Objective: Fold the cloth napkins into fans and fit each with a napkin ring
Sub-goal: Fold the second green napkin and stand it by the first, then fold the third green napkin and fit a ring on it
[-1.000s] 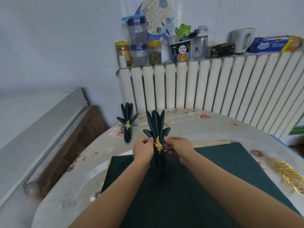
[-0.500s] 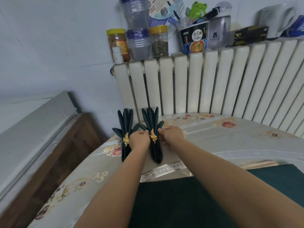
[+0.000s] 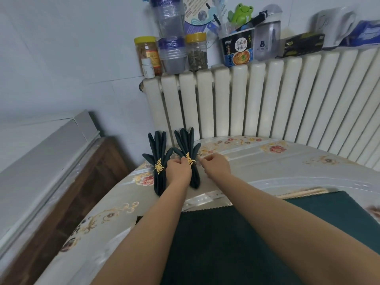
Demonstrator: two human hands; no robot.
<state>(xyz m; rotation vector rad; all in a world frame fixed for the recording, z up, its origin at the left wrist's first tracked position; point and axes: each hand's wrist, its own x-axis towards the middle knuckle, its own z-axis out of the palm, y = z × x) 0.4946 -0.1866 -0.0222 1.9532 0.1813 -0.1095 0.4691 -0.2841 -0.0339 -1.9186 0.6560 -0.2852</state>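
Note:
Two dark green napkins folded into fans lie side by side at the far left of the table (image 3: 287,167). The left fan (image 3: 158,145) wears a gold leaf ring (image 3: 159,166). The right fan (image 3: 186,140) wears its own gold leaf ring (image 3: 188,157). My left hand (image 3: 178,170) grips the right fan's left side at the ring. My right hand (image 3: 216,165) sits just right of that fan, fingers loosely curled, with a small gap to the ring. A flat dark green cloth (image 3: 226,243) lies spread under my forearms.
A white radiator (image 3: 267,99) stands right behind the table, with jars (image 3: 196,51), bottles and a noodle cup (image 3: 238,49) on top. A wooden cabinet (image 3: 82,182) with a grey top lies beyond the table's left edge.
Both hands carried the ringed fan from above the flat cloth to the far left and set it down beside the first fan. My right hand has come slightly off it.

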